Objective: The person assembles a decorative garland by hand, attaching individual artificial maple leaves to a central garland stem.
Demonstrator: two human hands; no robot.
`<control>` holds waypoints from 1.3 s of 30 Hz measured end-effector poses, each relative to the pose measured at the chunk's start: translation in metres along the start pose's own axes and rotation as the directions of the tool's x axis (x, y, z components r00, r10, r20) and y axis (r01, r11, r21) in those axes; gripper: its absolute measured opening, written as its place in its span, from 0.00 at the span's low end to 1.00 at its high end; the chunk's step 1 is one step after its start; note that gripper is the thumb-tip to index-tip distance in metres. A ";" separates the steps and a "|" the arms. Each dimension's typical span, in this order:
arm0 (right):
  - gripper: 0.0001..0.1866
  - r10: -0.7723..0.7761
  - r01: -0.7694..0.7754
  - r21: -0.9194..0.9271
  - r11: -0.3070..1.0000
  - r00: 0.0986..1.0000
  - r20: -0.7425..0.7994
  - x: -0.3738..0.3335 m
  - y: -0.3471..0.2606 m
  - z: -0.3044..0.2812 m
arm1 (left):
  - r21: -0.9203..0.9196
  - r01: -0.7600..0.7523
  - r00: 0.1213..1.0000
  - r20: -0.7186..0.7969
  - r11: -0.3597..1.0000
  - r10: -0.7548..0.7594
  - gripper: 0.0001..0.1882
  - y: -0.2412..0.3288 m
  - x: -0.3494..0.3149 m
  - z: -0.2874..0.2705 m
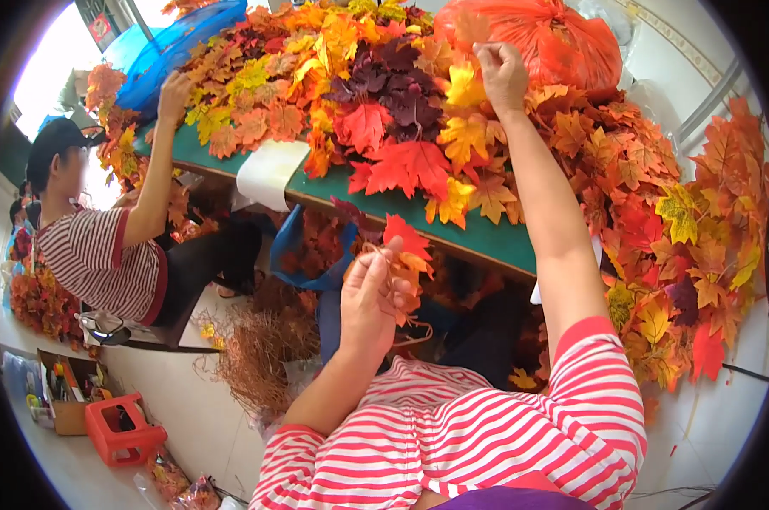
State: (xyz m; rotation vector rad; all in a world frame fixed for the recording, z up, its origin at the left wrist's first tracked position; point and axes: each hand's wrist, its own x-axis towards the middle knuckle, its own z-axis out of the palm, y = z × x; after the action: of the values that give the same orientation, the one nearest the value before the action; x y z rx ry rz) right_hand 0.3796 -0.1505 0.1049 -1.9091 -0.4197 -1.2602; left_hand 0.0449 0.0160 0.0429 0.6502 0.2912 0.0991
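Close to my body, my left hand [372,291] is closed round a small spray of artificial maple leaves, with a red leaf [407,238] at the top and orange leaves beside and below it. A thin brown stem loops out under the fingers. My right hand [502,75] reaches far over the table, its fingers pinched on a pale orange maple leaf [472,29] that is slightly blurred. Beneath that hand lie a yellow leaf [465,86] and heaps of loose orange leaves. A dark purple pile [388,85] and large red leaves [410,166] are to its left.
A green table [461,234] bears the leaf heaps, a white sheet [272,174] and a red plastic bag [537,42]. At the left a person [104,221] reaches into the leaves. Brown stems [265,357], a red stool [125,429] and a box [68,395] are on the floor.
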 end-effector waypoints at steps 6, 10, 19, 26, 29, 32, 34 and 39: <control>0.10 -0.376 0.313 -0.429 0.847 0.924 -0.067 -0.005 0.007 -0.068 | -0.012 -0.026 0.998 0.050 1.000 0.026 0.06 -0.005 -0.002 0.001; 0.10 0.057 -0.080 -0.251 0.965 0.994 -0.098 -0.003 0.026 -0.097 | -0.001 -0.027 0.994 0.102 1.000 0.027 0.05 -0.016 -0.007 0.000; 0.09 -0.055 0.055 0.016 0.998 0.998 -0.044 -0.028 -0.077 -0.190 | -0.012 -0.066 0.989 0.132 0.998 0.067 0.04 -0.016 -0.013 -0.002; 0.09 0.274 -0.520 0.236 0.821 0.721 0.637 -0.202 -0.158 -0.219 | 0.095 -0.039 0.977 0.214 0.995 0.018 0.04 -0.039 -0.023 -0.001; 0.07 0.297 -0.573 0.212 0.792 0.665 0.686 -0.218 -0.178 -0.229 | 0.221 -0.039 0.970 0.243 0.975 -0.017 0.06 -0.050 -0.031 0.000; 0.05 0.180 -0.417 0.256 0.872 0.760 0.625 -0.219 -0.186 -0.232 | 0.362 -0.138 0.966 0.254 0.922 0.045 0.04 -0.058 -0.040 -0.001; 0.05 0.236 -0.465 0.264 0.845 0.767 0.597 -0.222 -0.188 -0.232 | 0.342 -0.122 0.968 0.249 0.932 0.035 0.04 -0.063 -0.040 -0.002; 0.06 0.310 -0.502 0.309 0.808 0.807 0.502 -0.231 -0.184 -0.237 | 0.245 -0.077 0.957 0.291 0.966 0.003 0.05 -0.069 -0.043 0.004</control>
State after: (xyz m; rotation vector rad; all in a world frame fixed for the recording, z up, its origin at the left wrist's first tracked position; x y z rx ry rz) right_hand 0.0110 -0.1817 0.0262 -1.7488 -0.4254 -0.3968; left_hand 0.0050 -0.0489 0.0136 0.9153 0.0060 0.0041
